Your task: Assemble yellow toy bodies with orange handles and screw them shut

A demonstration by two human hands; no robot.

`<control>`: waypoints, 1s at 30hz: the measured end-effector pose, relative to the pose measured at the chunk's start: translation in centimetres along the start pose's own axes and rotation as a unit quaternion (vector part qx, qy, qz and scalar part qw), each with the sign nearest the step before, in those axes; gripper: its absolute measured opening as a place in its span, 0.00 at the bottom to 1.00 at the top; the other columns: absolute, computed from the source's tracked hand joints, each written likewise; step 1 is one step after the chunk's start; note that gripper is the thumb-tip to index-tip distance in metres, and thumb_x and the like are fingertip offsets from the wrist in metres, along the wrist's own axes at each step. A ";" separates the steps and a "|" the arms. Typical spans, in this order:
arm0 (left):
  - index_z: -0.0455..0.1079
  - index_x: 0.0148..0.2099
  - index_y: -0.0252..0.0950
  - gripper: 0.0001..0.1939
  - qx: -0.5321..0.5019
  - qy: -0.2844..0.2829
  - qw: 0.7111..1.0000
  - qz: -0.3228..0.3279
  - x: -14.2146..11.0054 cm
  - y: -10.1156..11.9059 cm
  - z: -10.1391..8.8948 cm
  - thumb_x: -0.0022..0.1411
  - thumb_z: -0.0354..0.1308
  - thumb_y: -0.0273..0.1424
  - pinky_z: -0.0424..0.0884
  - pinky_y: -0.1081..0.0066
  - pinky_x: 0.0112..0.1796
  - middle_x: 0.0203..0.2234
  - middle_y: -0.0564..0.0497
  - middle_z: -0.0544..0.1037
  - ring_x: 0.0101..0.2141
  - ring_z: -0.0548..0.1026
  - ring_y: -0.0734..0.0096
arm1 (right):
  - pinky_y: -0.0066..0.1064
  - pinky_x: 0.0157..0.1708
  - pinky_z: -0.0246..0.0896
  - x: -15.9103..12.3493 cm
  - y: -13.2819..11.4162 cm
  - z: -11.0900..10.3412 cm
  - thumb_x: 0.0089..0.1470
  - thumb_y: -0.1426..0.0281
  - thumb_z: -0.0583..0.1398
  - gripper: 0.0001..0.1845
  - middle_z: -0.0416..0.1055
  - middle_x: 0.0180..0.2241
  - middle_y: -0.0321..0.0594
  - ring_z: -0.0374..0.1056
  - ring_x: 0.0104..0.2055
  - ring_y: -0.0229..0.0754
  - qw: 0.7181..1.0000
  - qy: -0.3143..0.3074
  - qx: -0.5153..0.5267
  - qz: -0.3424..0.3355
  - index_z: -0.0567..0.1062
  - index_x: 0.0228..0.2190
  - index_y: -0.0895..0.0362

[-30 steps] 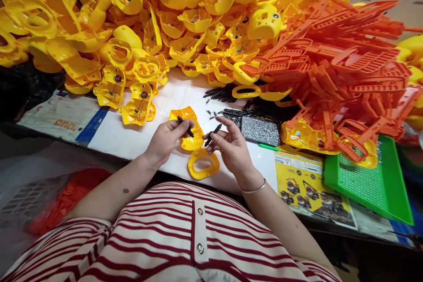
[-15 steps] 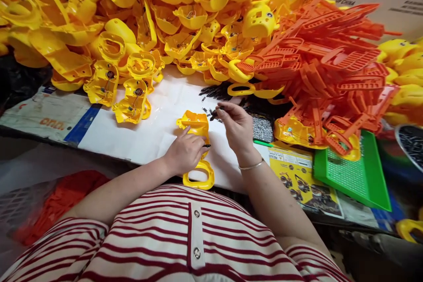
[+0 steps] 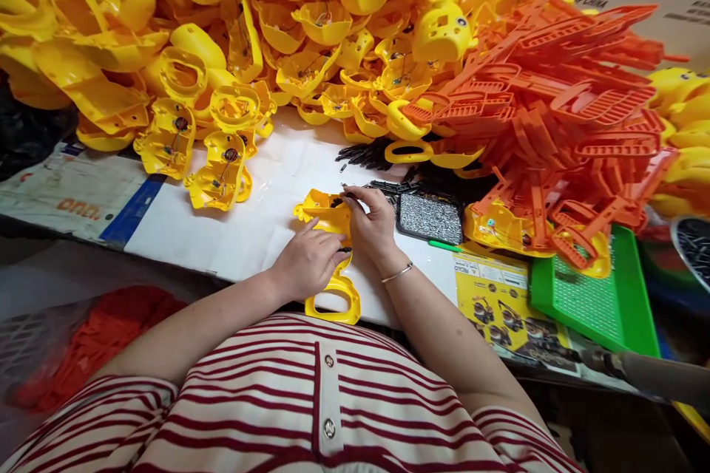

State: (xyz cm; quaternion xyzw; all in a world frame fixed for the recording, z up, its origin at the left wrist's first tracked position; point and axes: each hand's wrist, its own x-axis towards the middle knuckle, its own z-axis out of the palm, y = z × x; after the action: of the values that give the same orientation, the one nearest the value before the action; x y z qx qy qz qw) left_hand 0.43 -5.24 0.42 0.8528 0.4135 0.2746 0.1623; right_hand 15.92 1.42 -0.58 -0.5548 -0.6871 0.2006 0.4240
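A yellow plastic shell half [image 3: 341, 288] with a looped handle lies on the white work surface in front of me, its hollow side up. My left hand [image 3: 310, 257] is closed over its middle, fingers curled on the shell. A small dark piece [image 3: 345, 249] shows by the left thumb; whether it is gripped I cannot tell. At the shell's upper right edge, my right hand [image 3: 376, 220] pinches a small black part [image 3: 337, 201] between thumb and forefinger. The fingers hide much of the shell's inside.
Yellow shells [image 3: 322, 22] are heaped at the back, some with wires inside. Orange plastic parts [image 3: 555, 111] pile up at the right. A black tray of small metallic pieces [image 3: 430, 218], a green pen-like stick [image 3: 444, 245], a green tray [image 3: 637, 295] and black strips [image 3: 366, 155] are nearby.
My right hand has moved left and down to the shell's upper edge with the small black part. The left hand stays on the shell. A dark tool-like object appears at the lower right.
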 end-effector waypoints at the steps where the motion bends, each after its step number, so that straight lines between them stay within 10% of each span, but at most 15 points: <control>1: 0.72 0.38 0.33 0.12 -0.004 0.000 1.000 0.001 0.0 0.0 0.0 0.68 0.48 0.31 0.66 0.48 0.56 0.41 0.41 0.82 0.41 0.80 0.58 | 0.39 0.48 0.65 0.0 0.1 0.0 0.58 0.69 0.57 0.12 0.80 0.38 0.42 0.71 0.42 0.44 1.000 0.004 -0.002 -0.002 0.79 0.41 0.53; 14: 0.72 0.37 0.34 0.13 0.012 0.007 1.000 0.026 0.0 0.1 -0.3 0.68 0.48 0.31 0.68 0.50 0.55 0.37 0.43 0.83 0.39 0.80 0.60 | 0.38 0.37 0.65 -0.3 2.2 0.2 0.61 0.70 0.56 0.10 0.81 0.33 0.40 0.70 0.33 0.42 0.975 0.008 -0.042 -0.216 0.78 0.38 0.52; 23: 0.74 0.36 0.35 0.13 -0.069 -0.033 0.997 0.012 0.1 -0.5 -0.8 0.68 0.49 0.33 0.65 0.47 0.57 0.42 0.43 0.81 0.44 0.77 0.60 | 0.39 0.39 0.64 0.0 2.1 1.0 0.63 0.67 0.54 0.11 0.81 0.34 0.41 0.70 0.34 0.44 0.978 0.029 -0.065 -0.196 0.78 0.39 0.53; 30: 0.78 0.42 0.36 0.12 -0.214 0.216 0.943 -0.134 1.9 -2.3 -4.0 0.64 0.56 0.35 0.73 0.67 0.44 0.33 0.48 0.72 0.38 0.73 0.69 | 0.40 0.37 0.65 0.3 2.0 1.4 0.62 0.65 0.56 0.10 0.80 0.34 0.40 0.71 0.34 0.44 0.983 0.037 -0.042 -0.174 0.78 0.39 0.51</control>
State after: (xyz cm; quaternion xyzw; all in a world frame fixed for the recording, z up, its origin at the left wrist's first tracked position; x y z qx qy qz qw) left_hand -2.41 -2.17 3.08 0.6546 0.4806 0.5100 0.2835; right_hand 16.01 2.57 -2.76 -0.4509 -0.7649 0.0740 0.4541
